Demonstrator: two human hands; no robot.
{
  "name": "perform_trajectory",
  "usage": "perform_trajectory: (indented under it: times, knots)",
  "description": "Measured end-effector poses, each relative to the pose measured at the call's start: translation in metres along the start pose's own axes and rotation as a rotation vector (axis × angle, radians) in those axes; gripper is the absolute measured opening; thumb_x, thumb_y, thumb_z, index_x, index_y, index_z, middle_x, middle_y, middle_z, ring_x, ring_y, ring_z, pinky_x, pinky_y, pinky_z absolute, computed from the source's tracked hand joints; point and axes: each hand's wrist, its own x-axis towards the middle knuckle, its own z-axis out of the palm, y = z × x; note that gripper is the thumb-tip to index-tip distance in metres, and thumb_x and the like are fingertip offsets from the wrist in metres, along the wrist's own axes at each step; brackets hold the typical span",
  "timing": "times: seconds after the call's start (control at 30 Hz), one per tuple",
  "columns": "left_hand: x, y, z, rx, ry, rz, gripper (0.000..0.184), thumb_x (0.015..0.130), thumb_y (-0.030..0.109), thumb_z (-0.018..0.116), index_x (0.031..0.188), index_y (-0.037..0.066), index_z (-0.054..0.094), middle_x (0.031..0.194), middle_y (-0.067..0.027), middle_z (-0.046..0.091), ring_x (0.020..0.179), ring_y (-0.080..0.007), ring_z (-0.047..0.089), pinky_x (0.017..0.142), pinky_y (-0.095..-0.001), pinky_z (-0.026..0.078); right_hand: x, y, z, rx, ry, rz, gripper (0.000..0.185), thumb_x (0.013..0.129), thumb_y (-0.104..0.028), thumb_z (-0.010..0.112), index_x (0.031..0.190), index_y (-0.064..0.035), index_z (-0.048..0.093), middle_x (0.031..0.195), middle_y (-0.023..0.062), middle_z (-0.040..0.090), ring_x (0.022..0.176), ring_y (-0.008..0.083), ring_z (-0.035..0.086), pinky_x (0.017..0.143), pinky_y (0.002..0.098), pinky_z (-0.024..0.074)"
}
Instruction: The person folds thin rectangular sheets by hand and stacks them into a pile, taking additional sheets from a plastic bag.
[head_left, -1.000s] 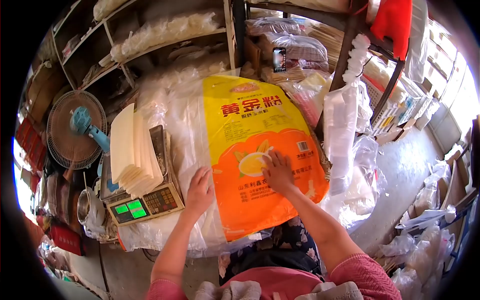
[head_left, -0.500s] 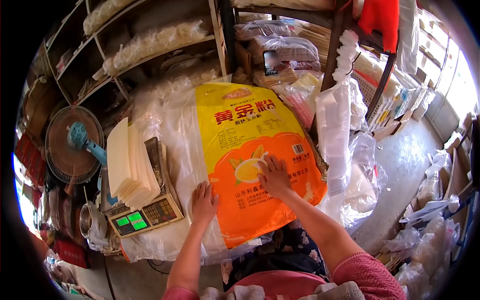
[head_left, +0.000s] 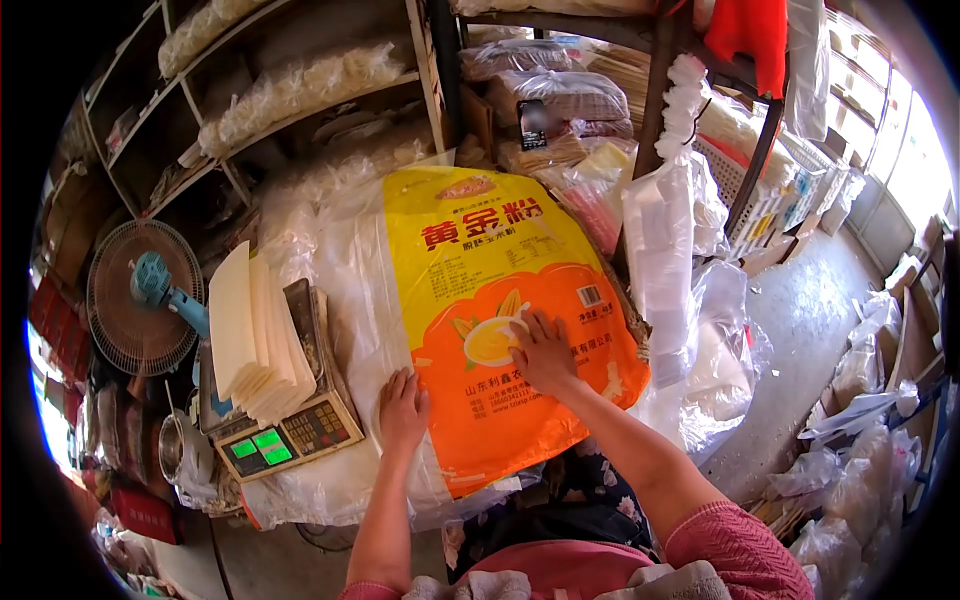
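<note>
A large yellow and orange printed sack lies flat before me, its smooth surface marked with Chinese characters and a picture of a bowl with corn. Over the bowl picture rests my right hand, palm down with its fingers spread. My left hand lies open at the sack's left edge, partly on the clear plastic sheeting beside it. Neither hand holds anything. To the left stands a digital scale with a lit green display, and a stack of pale flat sheets leans on its pan.
A fan stands at the far left. Shelves with bagged goods line the back. Clear plastic bags hang right of the sack, near a white basket. More plastic bags lie along the right side.
The whole view has shifted slightly. Both hands stay flat in about the same places on the sack and its edge.
</note>
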Motion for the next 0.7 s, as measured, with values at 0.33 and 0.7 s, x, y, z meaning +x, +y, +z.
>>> perform_trajectory:
  times: [0.33, 0.7]
  knots:
    - [-0.002, 0.0, 0.001, -0.028, 0.034, 0.006, 0.039, 0.091, 0.025, 0.053, 0.122, 0.003, 0.056, 0.136, -0.0127, 0.05, 0.129, -0.0298, 0.042, 0.109, -0.0423, 0.031, -0.001, -0.004, -0.011, -0.019, -0.08, 0.012, 0.05, 0.102, -0.039, 0.027, 0.145, -0.013, 0.029, 0.154, 0.0094, 0.019, 0.144, 0.0277, 0.009, 0.116, 0.0495, 0.0086]
    - [-0.002, -0.001, 0.001, -0.041, 0.042, 0.003, 0.038, 0.09, 0.023, 0.054, 0.121, 0.003, 0.058, 0.136, -0.0126, 0.05, 0.128, -0.0297, 0.043, 0.109, -0.0426, 0.031, -0.001, -0.002, -0.005, -0.018, -0.015, -0.009, 0.05, 0.101, -0.038, 0.031, 0.144, -0.012, 0.031, 0.153, 0.0107, 0.022, 0.143, 0.0275, 0.012, 0.115, 0.0492, 0.0107]
